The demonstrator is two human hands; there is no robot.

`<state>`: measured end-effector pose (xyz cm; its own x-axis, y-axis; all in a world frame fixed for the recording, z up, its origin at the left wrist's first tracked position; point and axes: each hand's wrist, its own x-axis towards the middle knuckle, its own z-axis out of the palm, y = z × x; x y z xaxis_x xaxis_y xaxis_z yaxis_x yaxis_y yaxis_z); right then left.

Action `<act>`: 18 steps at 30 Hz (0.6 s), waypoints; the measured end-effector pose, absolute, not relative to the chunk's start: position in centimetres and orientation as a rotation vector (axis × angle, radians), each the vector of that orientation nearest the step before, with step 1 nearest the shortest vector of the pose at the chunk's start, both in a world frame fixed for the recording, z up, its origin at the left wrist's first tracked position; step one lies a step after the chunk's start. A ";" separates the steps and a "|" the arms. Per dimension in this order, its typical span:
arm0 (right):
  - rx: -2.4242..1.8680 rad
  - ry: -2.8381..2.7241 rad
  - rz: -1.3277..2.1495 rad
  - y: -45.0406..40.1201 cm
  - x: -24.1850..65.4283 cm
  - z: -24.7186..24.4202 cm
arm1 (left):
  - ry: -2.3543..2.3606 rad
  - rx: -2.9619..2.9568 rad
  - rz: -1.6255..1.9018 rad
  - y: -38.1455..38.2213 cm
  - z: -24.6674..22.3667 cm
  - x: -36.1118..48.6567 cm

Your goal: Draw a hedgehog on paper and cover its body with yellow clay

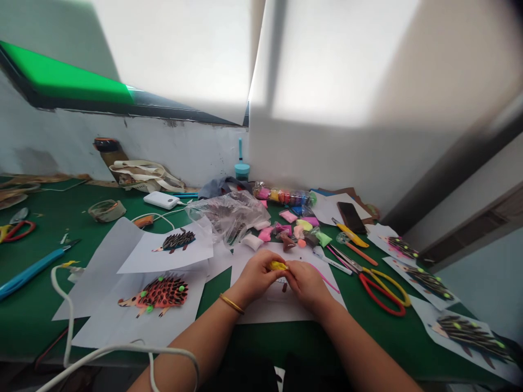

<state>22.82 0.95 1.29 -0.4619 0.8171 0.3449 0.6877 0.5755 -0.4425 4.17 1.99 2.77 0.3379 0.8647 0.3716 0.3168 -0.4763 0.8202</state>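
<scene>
A small yellow clay packet (278, 265) is pinched between my two hands above a white sheet of paper (257, 310). My left hand (261, 272), below a gold bangle (231, 304) on the wrist, curls its fingers round the packet's left side. On the packet's right end, my right hand (305, 280) is closed, its fingers partly hidden. A drawing with a brown mark shows on the sheet, mostly covered by my hands. Just beyond lie several clay packets in pink, green, brown and other colours, with a pink packet (253, 241) close to my left hand.
Scissors (382, 288), a yellow cutter (350, 234), a pen (337, 264) and a phone (351, 218) lie on the right. Hedgehog pictures (163, 294) rest on both sides. A clear plastic bag (229, 215) sits behind. A white cable (122, 348) crosses the front left.
</scene>
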 end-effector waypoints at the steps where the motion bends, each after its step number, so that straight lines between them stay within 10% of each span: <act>1: -1.196 -2.284 0.343 0.9 22.8 1.4 | 1.046 1.970 1.098 2.0 2.8 4.2; 18: -1.061 -1.790 1.074 0.6 23.0 1.3 | 0.754 0.977 1.319 2.3 3.1 4.2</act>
<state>23.00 0.58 1.29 -0.3486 0.9166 0.1958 0.2588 0.2949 -0.9198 4.18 2.32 3.06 0.1272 0.9886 0.0810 -0.4316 -0.0184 0.9019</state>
